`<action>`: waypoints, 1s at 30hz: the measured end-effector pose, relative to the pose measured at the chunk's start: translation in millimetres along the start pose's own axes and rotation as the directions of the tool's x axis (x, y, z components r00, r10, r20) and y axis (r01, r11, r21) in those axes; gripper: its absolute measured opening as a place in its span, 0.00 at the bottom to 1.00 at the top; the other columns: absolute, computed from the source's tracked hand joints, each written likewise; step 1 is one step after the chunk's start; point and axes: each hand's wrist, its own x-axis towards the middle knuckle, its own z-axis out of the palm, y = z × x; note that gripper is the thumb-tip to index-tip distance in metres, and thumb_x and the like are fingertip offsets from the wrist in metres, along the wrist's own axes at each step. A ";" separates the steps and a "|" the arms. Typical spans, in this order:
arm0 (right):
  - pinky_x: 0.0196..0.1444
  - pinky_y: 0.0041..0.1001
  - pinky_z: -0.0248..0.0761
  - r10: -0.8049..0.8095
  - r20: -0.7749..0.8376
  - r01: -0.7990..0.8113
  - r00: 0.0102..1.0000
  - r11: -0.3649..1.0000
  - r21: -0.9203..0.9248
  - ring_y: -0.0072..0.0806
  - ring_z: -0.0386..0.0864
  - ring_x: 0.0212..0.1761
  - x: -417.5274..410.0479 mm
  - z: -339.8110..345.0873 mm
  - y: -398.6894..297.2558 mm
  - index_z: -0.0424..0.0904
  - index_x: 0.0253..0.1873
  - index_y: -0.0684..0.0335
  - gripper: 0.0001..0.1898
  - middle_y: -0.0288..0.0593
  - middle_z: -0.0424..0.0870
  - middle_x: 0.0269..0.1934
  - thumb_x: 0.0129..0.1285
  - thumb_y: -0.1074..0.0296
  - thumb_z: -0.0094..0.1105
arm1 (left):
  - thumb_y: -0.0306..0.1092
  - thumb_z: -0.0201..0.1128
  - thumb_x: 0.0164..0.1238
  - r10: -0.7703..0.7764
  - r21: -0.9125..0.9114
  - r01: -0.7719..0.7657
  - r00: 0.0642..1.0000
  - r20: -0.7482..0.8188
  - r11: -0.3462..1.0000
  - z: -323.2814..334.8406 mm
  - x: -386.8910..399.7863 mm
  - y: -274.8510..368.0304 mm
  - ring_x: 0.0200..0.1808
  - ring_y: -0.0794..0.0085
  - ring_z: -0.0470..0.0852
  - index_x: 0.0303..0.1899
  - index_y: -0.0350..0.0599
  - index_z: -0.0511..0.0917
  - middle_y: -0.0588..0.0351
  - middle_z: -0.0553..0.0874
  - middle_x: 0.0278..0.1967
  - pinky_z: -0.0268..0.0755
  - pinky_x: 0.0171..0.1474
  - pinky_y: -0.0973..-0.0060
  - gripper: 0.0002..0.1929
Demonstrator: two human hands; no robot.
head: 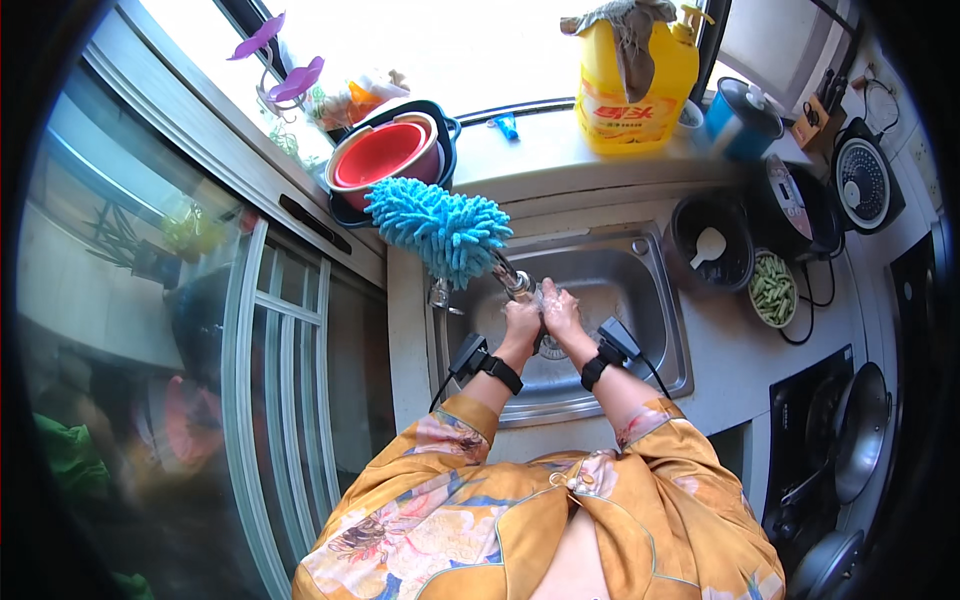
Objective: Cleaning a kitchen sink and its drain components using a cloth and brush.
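Both my hands are close together under the metal faucet, over a stainless steel sink. My left hand is bent beside the spout; its fingers are partly hidden. My right hand is wet, with water running over it. A dark thing shows between the hands, too small to name, and I cannot tell which hand, if either, grips it. A blue chenille microfiber cover lies over the rear part of the faucet. Each wrist wears a black strap with a small device.
Stacked basins stand behind left, a yellow detergent jug on the sill. Right of the sink are a dark pot with a white rice paddle, a bowl of cut green beans, an open rice cooker and a wok.
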 end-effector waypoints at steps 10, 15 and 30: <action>0.42 0.36 0.70 -0.152 0.118 0.155 0.981 0.988 -0.024 0.47 0.77 0.39 6.1 -48.0 17.5 0.74 0.39 0.72 0.23 0.60 0.78 0.34 0.48 0.53 0.61 | 0.33 0.53 0.62 -0.108 0.165 0.112 0.994 -0.033 0.980 -41.6 6.8 -19.5 0.35 0.79 0.76 0.42 0.36 0.77 0.58 0.81 0.36 0.68 0.38 0.78 0.12; 0.45 0.35 0.68 -0.420 -0.198 0.356 0.886 0.888 -0.292 0.43 0.75 0.42 12.1 -63.2 23.5 0.76 0.39 0.67 0.18 0.51 0.76 0.39 0.51 0.56 0.60 | 0.33 0.57 0.59 0.094 0.424 -0.120 0.992 0.081 0.898 -53.8 -7.4 -19.0 0.40 0.75 0.79 0.42 0.38 0.78 0.53 0.83 0.37 0.69 0.42 0.77 0.12; 0.46 0.39 0.66 0.166 -0.002 -0.161 0.986 0.954 0.253 0.49 0.74 0.46 15.4 1.5 31.3 0.71 0.45 0.68 0.29 0.59 0.77 0.41 0.58 0.41 0.47 | 0.29 0.49 0.64 0.058 -0.049 -0.056 0.997 0.045 0.997 10.4 -25.6 10.4 0.43 0.71 0.77 0.46 0.39 0.70 0.56 0.77 0.41 0.68 0.46 0.75 0.10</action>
